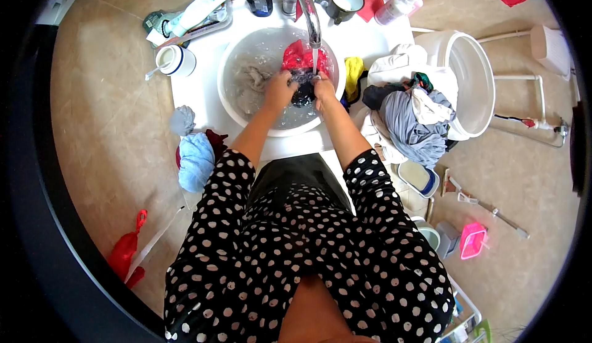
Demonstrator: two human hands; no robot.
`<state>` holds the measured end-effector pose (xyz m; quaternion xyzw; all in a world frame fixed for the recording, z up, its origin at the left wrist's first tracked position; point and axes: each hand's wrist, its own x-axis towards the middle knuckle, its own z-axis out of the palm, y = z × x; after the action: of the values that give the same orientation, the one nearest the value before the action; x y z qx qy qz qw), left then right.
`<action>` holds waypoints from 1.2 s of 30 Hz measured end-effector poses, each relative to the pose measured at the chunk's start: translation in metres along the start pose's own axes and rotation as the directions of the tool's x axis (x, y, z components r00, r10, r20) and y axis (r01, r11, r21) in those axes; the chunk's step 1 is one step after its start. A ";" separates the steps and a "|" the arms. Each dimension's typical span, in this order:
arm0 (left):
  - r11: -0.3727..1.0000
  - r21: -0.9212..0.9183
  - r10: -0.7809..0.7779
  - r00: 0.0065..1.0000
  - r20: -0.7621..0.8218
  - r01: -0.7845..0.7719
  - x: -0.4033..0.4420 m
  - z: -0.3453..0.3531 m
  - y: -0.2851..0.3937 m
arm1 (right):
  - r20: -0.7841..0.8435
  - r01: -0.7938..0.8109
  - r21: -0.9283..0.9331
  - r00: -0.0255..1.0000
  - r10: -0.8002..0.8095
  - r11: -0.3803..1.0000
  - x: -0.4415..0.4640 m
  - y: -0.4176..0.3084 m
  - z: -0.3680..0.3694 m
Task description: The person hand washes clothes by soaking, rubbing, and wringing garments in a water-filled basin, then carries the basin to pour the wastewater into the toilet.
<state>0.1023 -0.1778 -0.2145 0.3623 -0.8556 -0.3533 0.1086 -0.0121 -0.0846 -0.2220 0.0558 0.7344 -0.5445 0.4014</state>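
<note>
Water runs from the tap (311, 19) into a round white basin (225, 105) full of water with bubbles. Both hands are over it, closed on a dark cloth (303, 94) under the stream. My left hand (280, 88) grips the cloth's left side, and my right hand (324, 90) pinches its right side beside the falling water. Just above the hands floats a red cloth (297, 56), touching or joined to the dark one; I cannot tell which. A greyish cloth (250, 81) lies underwater in the left part of the basin.
Right of the basin are a yellow cloth (353, 74), a pile of grey and white clothes (416, 121) and a white bucket (472, 84). Bottles, a dark mug (345, 4) and a white jar (179, 61) stand around the back and left. A light blue cloth (196, 161) hangs at the left edge.
</note>
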 end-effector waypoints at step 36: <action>0.929 0.337 -0.007 0.904 0.428 -0.153 -0.056 -0.055 -0.002 | 0.606 0.519 -0.793 0.721 -0.334 -0.319 -0.013 -0.043 0.017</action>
<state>0.1673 -0.1687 -0.1717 0.2581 -0.9222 -0.2548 -0.1343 -0.0167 -0.1115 -0.1825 -0.5629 0.8152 0.0646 0.1198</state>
